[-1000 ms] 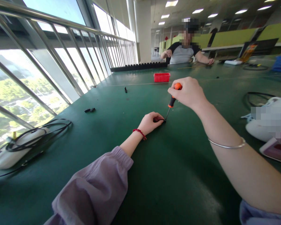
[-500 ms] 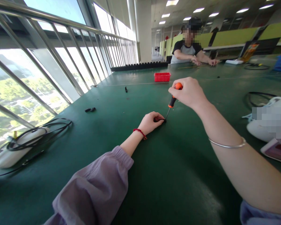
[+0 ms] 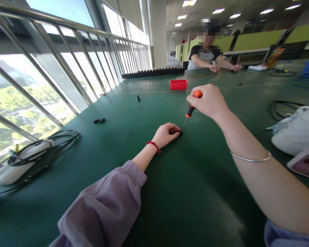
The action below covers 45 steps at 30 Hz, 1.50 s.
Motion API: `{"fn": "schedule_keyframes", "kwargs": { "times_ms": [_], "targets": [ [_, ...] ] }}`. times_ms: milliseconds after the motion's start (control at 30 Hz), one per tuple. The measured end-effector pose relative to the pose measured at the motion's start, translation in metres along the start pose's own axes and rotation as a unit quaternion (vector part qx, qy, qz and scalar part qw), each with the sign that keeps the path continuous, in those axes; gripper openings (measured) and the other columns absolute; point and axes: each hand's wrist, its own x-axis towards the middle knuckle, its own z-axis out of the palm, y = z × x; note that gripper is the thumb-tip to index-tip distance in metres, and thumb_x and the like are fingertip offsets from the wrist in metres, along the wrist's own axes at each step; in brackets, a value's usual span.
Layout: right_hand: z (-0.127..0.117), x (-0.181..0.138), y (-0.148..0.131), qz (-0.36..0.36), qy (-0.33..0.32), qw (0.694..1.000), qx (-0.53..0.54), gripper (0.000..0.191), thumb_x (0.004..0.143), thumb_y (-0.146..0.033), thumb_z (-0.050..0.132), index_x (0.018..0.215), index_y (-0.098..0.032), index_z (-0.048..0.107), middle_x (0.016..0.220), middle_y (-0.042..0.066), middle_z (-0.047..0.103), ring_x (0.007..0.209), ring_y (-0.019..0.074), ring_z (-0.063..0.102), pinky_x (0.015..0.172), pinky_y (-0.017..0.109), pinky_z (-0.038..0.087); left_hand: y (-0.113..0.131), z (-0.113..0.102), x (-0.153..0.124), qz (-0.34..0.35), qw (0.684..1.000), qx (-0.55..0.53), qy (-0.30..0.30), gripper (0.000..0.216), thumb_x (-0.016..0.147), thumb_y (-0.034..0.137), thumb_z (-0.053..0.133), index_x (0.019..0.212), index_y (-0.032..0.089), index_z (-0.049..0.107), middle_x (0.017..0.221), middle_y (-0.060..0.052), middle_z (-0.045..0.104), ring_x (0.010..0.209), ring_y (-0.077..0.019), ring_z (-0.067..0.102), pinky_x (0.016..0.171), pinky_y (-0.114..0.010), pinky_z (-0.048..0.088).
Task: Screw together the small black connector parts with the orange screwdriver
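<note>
My right hand is closed around the orange and black handle of a screwdriver. The tool leans, its thin metal shaft running down to the left. Its tip meets a small black part at the fingertips of my left hand. That hand rests on the green table and pinches the part, covering most of it, so its exact kind cannot be made out.
Ahead stands a red bin, with small black pieces to the left. A cable coil on a white device lies far left. A white rounded object is at right. Across the table sits a person near a long black strip.
My right hand and the screwdriver handle have shifted very slightly right. My left hand stays in place. The person across the table has moved their hands a little.
</note>
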Motion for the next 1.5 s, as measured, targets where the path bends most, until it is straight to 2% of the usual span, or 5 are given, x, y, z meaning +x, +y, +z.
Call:
{"fn": "schedule_keyframes", "kwargs": {
  "times_ms": [1067, 1200, 1300, 1400, 1500],
  "targets": [
    [-0.003, 0.002, 0.000, 0.003, -0.021, 1.000, -0.001, 0.017, 0.070, -0.031, 0.053, 0.055, -0.022, 0.053, 0.057, 0.002, 0.053, 0.061, 0.0181, 0.048, 0.058, 0.031, 0.034, 0.000, 0.000, 0.000, -0.012, 1.000, -0.028, 0.002, 0.014, 0.077, 0.021, 0.061, 0.085, 0.014, 0.070, 0.080, -0.004, 0.067, 0.072, -0.0122, 0.060, 0.069, -0.023, 0.050],
    [-0.002, 0.000, -0.001, -0.008, -0.014, 1.000, 0.001, 0.014, 0.069, -0.031, 0.052, 0.059, -0.022, 0.055, 0.058, 0.002, 0.053, 0.060, 0.0174, 0.047, 0.056, 0.030, 0.033, 0.000, 0.000, 0.000, -0.011, 0.999, -0.030, 0.001, 0.014, 0.077, 0.021, 0.061, 0.085, 0.014, 0.070, 0.080, -0.004, 0.067, 0.072, -0.0120, 0.060, 0.069, -0.023, 0.050],
    [-0.005, -0.001, -0.004, -0.014, -0.033, 0.999, 0.004, 0.009, 0.068, -0.031, 0.055, 0.070, -0.022, 0.056, 0.066, 0.002, 0.056, 0.061, 0.0167, 0.047, 0.055, 0.029, 0.032, 0.000, -0.001, 0.000, -0.010, 0.999, -0.032, -0.001, 0.014, 0.077, 0.021, 0.061, 0.085, 0.014, 0.070, 0.080, -0.004, 0.067, 0.072, -0.0119, 0.060, 0.068, -0.023, 0.050],
    [-0.010, -0.002, -0.006, -0.021, -0.067, 0.998, 0.003, 0.014, 0.068, -0.033, 0.057, 0.077, -0.022, 0.055, 0.068, 0.001, 0.056, 0.059, 0.0153, 0.046, 0.054, 0.028, 0.031, -0.001, -0.001, 0.000, -0.006, 1.000, -0.028, 0.000, 0.015, 0.077, 0.022, 0.061, 0.085, 0.014, 0.070, 0.080, -0.003, 0.066, 0.071, -0.0119, 0.059, 0.068, -0.023, 0.049],
    [-0.015, -0.002, -0.009, -0.030, -0.074, 0.997, -0.011, 0.025, 0.078, -0.044, 0.050, 0.067, -0.021, 0.054, 0.061, 0.002, 0.053, 0.056, 0.0153, 0.045, 0.053, 0.029, 0.030, -0.001, -0.001, 0.000, -0.007, 1.000, -0.025, 0.000, 0.015, 0.077, 0.022, 0.061, 0.086, 0.015, 0.070, 0.080, -0.003, 0.066, 0.071, -0.0118, 0.059, 0.067, -0.023, 0.049]
  ]
}}
